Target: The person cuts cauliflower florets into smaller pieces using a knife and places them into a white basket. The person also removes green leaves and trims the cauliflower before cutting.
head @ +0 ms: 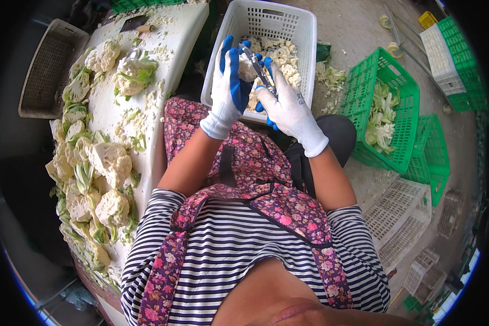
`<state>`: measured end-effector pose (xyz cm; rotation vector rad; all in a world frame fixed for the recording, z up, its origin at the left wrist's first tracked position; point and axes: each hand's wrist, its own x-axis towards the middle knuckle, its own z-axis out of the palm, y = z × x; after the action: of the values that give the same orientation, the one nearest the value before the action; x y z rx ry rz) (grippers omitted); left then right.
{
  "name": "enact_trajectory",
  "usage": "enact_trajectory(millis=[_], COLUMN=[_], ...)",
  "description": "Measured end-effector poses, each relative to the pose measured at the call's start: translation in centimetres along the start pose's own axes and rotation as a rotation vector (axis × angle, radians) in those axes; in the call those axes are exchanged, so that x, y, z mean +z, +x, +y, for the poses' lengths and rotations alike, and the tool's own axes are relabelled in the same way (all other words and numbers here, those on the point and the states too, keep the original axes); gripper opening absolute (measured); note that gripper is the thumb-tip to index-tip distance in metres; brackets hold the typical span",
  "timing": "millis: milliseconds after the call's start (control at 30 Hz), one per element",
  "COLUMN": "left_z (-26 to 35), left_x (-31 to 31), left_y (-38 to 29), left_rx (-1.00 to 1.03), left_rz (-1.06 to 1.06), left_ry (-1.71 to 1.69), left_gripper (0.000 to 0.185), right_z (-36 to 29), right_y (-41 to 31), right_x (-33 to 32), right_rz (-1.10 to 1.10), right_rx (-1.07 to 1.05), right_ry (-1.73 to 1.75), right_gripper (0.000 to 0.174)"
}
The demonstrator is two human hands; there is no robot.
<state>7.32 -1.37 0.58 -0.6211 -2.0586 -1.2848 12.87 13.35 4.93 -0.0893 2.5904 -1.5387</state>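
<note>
My left hand (229,83), in a white knit glove with blue coated palm and fingers, holds a piece of cauliflower (247,68). A knife (257,65) with a metal blade is gripped in my right hand (286,95), gloved the same way. Its blade lies against or just before the cauliflower piece; I cannot tell whether it is cutting in. Both hands are above the near part of a white plastic crate (309,49). Loose cauliflower florets (287,55) cover the crate's bottom, partly hidden by my hands.
Left of me, a white table (179,36) bears many cauliflower heads (110,163) and a cleaver (140,27) with a wooden handle. A green crate (409,102) of leaf trimmings (381,118) stands at right, with a white crate (403,216) nearer. Trimmings (330,77) litter the floor.
</note>
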Motion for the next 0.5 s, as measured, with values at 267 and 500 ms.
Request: enact_trajectory(millis=[267, 500], left_z=[0.5, -0.5], left_x=[1.6, 1.4], left_y=[-0.2, -0.5], left_rx=[-0.611, -0.484], left_rz=[0.199, 0.103], left_ry=[-0.905, -0.707], left_gripper=[0.036, 0.028], right_z=[1.8, 3.4], right_y=[3.1, 3.1], right_x=[2.2, 2.5], right_rz=[0.063, -0.03], right_rx=[0.01, -0.038], right_ry=[-0.273, 0.245], right_gripper=[0.064, 0.058])
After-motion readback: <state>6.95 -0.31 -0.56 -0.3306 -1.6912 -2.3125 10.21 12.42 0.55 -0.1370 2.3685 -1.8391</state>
